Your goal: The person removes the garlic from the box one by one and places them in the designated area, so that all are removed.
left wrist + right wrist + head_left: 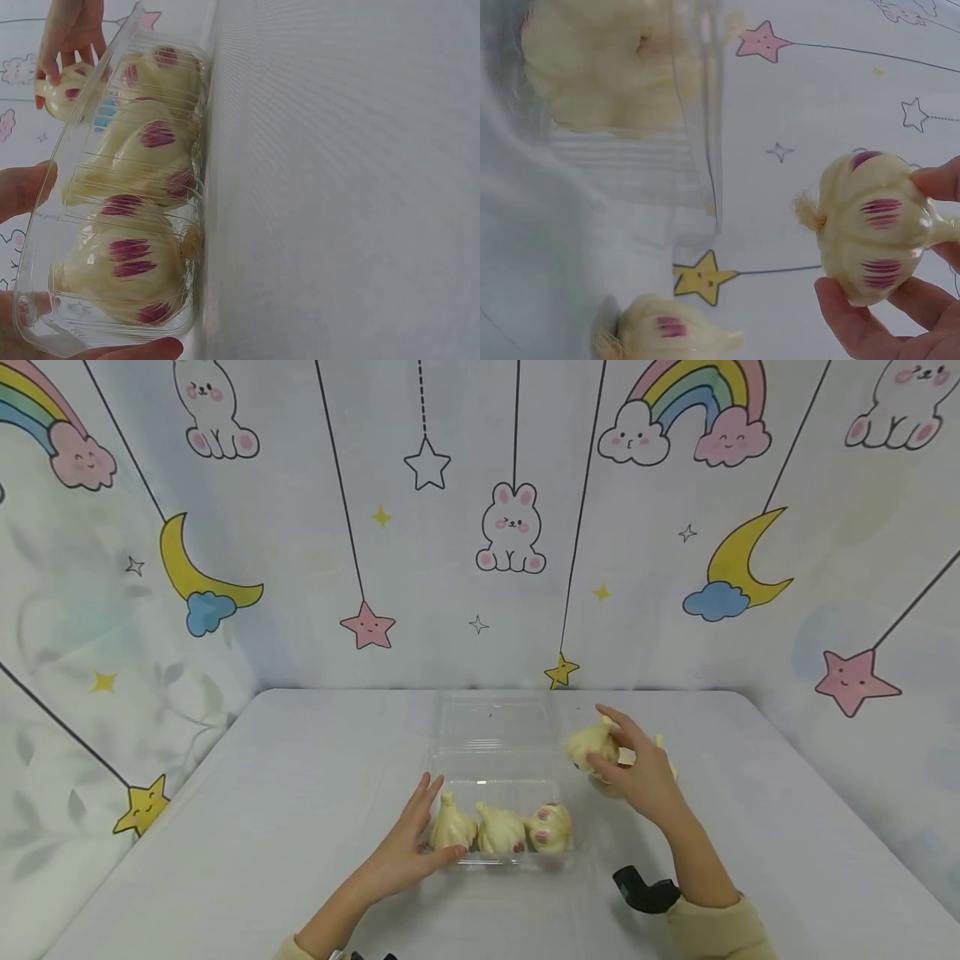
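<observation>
A clear plastic box (517,862) stands on the table with a row of three garlic bulbs inside, the middle garlic bulb (501,831) tilted. My left hand (408,843) holds the box at its left end, thumb along the front wall and fingers up at the side; a fingertip (37,187) shows at the rim in the left wrist view. Beyond the box's right end, my right hand (641,772) pinches a pale garlic bulb (874,229) with purple streaks, its roots facing away from the palm. The held bulb hangs above the table.
The box's clear lid (495,722) lies folded back behind it. Beside the right hand, another garlic bulb (663,756) is partly hidden; the right wrist view shows a loose garlic bulb (675,330) low down. A patterned cloth backdrop (450,568) rises behind the white table (315,777).
</observation>
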Action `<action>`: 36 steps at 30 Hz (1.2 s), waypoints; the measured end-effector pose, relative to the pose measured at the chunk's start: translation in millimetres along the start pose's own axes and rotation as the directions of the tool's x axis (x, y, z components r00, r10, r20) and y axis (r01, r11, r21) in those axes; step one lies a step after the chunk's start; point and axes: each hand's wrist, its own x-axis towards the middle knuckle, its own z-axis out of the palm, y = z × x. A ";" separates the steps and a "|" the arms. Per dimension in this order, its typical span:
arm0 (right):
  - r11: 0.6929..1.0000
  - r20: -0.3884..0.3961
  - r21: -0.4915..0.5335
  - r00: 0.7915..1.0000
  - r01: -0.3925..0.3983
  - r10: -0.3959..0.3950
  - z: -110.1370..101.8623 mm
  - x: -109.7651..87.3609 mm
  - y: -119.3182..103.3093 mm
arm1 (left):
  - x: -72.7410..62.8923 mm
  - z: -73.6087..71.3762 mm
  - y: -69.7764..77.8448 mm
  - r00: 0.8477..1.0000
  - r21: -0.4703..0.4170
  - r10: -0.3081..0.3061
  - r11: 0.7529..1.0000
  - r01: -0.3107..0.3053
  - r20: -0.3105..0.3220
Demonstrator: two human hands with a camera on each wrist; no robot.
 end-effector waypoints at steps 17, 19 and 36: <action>0.994 -0.113 -0.043 0.989 -0.097 0.092 -29.2 0.9 14.5 | 0.2 1.7 -5.5 1.000 0.029 0.012 1.000 -0.012 -0.017; 0.994 -0.121 -0.039 0.988 -0.106 0.100 -32.8 0.6 16.6 | 0.1 1.8 -5.9 1.000 0.025 0.011 1.000 -0.011 -0.016; 0.988 -0.212 -0.038 0.967 -0.151 0.140 -52.5 -1.2 32.9 | 0.1 0.7 -3.3 1.000 0.001 0.003 1.000 -0.003 -0.005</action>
